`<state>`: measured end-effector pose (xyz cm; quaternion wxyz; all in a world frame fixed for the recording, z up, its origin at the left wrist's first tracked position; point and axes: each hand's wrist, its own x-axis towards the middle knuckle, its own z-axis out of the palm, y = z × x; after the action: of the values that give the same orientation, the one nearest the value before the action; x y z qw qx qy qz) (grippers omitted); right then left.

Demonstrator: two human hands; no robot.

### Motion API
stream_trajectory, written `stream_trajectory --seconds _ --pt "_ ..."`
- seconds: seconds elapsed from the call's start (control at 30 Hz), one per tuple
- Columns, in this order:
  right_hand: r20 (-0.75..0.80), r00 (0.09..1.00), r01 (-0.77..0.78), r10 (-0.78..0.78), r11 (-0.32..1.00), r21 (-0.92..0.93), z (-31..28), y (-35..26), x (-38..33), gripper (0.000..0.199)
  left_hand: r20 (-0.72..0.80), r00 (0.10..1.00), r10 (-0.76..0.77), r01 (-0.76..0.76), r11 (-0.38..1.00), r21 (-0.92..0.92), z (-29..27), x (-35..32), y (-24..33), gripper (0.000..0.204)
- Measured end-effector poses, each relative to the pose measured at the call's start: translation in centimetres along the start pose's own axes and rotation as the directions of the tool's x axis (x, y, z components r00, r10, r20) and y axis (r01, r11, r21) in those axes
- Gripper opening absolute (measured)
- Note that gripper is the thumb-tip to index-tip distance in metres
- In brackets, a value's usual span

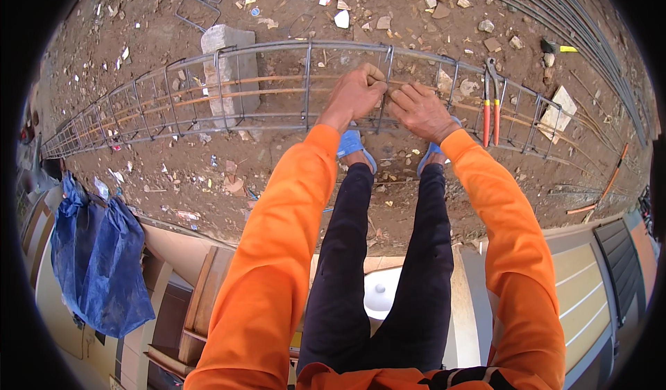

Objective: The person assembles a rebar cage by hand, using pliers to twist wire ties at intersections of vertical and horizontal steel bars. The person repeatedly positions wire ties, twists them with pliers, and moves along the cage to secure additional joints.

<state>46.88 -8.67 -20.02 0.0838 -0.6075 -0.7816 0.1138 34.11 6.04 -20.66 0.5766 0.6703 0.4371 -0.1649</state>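
A long rebar cage (309, 85) of steel bars and square stirrups stretches across in front of me, left to right. My left hand (357, 93) is closed with its fingertips pinched beside a stirrup (388, 64) near the middle. On the other side of that stirrup, my right hand (418, 110) has its fingers curled in at the bars, close to the left. Whatever lies between the fingertips is too small to make out. Pliers (492, 105) with red and yellow handles rest on the cage to the right of my right hand, jaws upward.
A concrete block (236, 46) stands under the cage at left, and a pale slab (557, 112) lies beneath its right end. Long steel bars (555, 8) lie at the far right. Loose stirrups (201, 1) are on the dirt at far left. A blue tarp (100, 258) hangs nearer left.
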Motion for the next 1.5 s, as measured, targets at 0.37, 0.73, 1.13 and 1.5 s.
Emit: stream_trajectory --seconds 0.37,0.73,1.13,1.5 --pt "0.045 0.992 -0.112 0.114 0.992 -0.057 -0.5 -2.4 1.1 0.018 0.288 0.956 -0.049 0.101 0.981 -0.167 -0.2 4.1 -1.1 0.023" --pt "0.034 0.981 -0.194 0.192 0.979 0.06 0.1 -1.1 0.1 0.015 0.542 0.838 -0.071 0.138 0.987 -0.084 -2.5 4.6 -0.9 0.021" --pt "0.057 0.989 -0.14 0.139 0.99 0.017 -0.3 -1.4 0.1 0.019 0.414 0.904 -0.105 0.159 0.983 -0.096 -0.7 4.7 -0.6 0.015" --pt "-0.005 0.945 -0.327 0.327 0.944 -0.036 -0.6 -3.9 1.8 0.01 0.334 0.929 -0.161 0.191 0.98 -0.056 -0.4 4.9 -0.9 0.014"
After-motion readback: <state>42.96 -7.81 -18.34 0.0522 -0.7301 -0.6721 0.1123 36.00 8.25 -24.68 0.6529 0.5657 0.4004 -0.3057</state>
